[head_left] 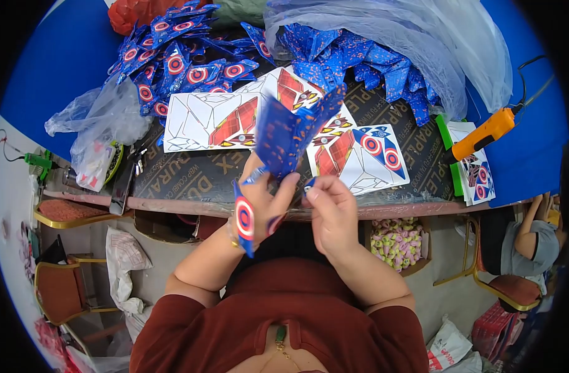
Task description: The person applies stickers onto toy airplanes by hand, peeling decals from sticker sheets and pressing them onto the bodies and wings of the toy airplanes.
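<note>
My left hand [267, 194] is wrapped round a blue orange-speckled plastic piece [283, 140], raised over the table's front edge and partly smeared by motion. A blue sticker with a red-and-white target [244, 216] clings to the back of that hand near the wrist. Close by on the right, my right hand [334, 214] pinches a small dark blue sticker [309, 184] between thumb and forefinger. Beneath and behind both hands lie printed sticker sheets [191, 112] with red and white shapes. Another sheet [390, 180] at the right still bears blue target stickers.
Blue pieces with target stickers [175, 65] are heaped at the back left. Speckled blue pieces [384, 62] spill from a clear plastic bag [458, 50]. An orange-handled tool [486, 133] rests over a green holder [449, 149]. A box of small pink-and-green items [396, 244] stands below the table.
</note>
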